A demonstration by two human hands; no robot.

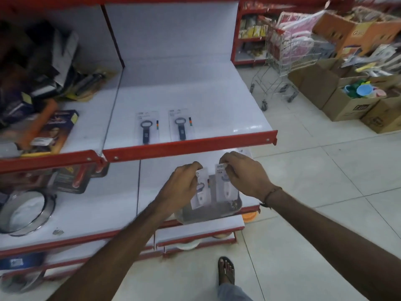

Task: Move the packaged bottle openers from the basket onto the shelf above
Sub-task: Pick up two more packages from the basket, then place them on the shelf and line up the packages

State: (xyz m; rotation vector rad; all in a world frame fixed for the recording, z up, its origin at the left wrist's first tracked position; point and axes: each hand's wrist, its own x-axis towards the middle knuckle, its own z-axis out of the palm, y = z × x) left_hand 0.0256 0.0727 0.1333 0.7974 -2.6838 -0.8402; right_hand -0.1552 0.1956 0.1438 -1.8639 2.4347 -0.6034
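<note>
Right now each hand pinches its own packaged bottle opener by the top edge of the card: the left hand (pixel 184 183) has fingers closed on the left pack (pixel 200 192), and the right hand (pixel 243 177) has thumb and fingertips clamped on the header of the right pack (pixel 222 185). Both packs hang upright and side by side, close but seemingly not touching, just above the grey basket (pixel 208 211) that sits on the lower shelf (pixel 152 187).

Below the two cards the basket's floor shows mostly bare grey (a small dark bit sits at its right corner, too blurred to name), so I judge these may be the last two packs to leave it, though the hands cover part of the inside.

Directly above, behind the red front lip, the upper shelf (pixel 195 88) already carries two packaged openers lying flat near the front edge: one to the left (pixel 147 127) and one just beside it to the right (pixel 181 124), set in a neat row with free white surface further right.

By that count the job looks roughly half done: two packs placed, two in hand and lifted clear, with only the carry up over the lip and the setting down left.
</note>
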